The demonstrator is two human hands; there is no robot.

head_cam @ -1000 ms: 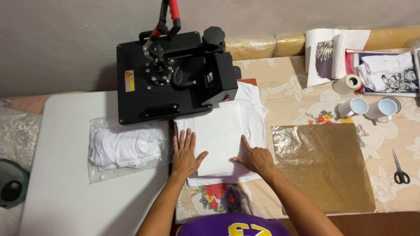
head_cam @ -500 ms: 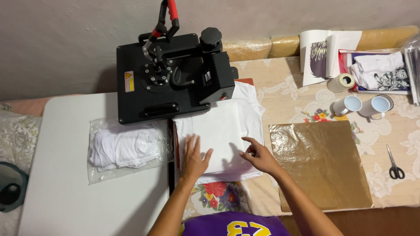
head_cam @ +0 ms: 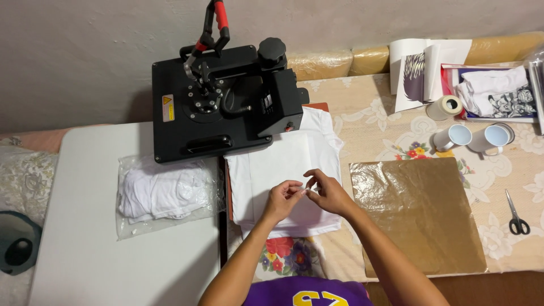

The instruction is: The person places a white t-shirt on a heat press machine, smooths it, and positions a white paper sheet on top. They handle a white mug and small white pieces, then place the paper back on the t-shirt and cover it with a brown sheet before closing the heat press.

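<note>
A white T-shirt [head_cam: 283, 161] lies flat on the lower plate of a black heat press [head_cam: 221, 105], whose upper part is swung to the left. My left hand [head_cam: 280, 199] and my right hand [head_cam: 330, 192] hover just above the shirt's lower half. Their fingertips are pinched together and touch each other. Nothing shows between the fingers.
A clear bag of folded white shirts [head_cam: 164, 195] lies on the white table [head_cam: 113, 266] to the left. A brown sheet [head_cam: 416, 212] is to the right, with scissors [head_cam: 515, 212], two white mugs [head_cam: 453, 137], a tape roll [head_cam: 445, 106] and printed sheets [head_cam: 422, 73] beyond.
Both hands have lifted off the shirt, where they lay flat and spread, and have come together with fingertips pinched. The shirt has stayed put.
</note>
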